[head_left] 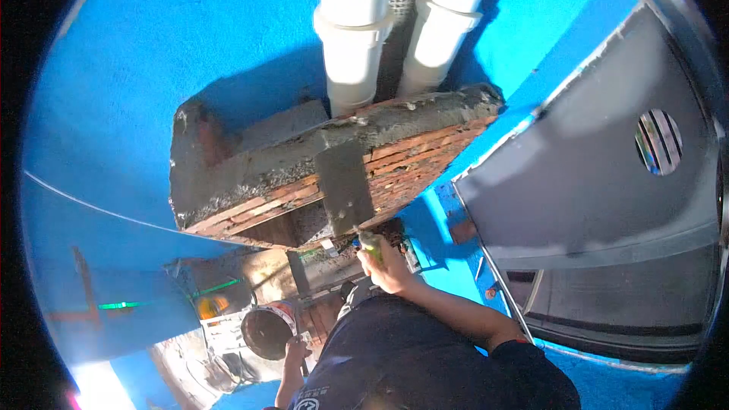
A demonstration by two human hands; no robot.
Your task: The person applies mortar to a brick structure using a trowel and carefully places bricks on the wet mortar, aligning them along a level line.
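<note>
At the left, a blue wall [114,144] rises behind everything, with a green strip [120,305] running across its lower part. Farther right is a bucket [266,334], its dark mouth facing up. At its right edge is the left hand [296,351], fingers apparently curled; whether it grips the rim, I cannot tell.

Above the bucket, a brick ledge [425,153] juts from the wall, slanting upward to the right, with grey mortar [262,167] coating its top and front edge. Near the middle, a grey trowel [345,190] lies against the ledge's front, its blade appearing to touch mortar and brick. Its long axis runs up and slightly left from the right hand [386,267], crossing the brick courses. That hand, much nearer to it than the left, is closed around the yellow-green handle at the blade's lower end.

Two white pipes [353,53] stand behind the ledge. At the far right is a dark panel [577,175] with a round opening [658,143].
</note>
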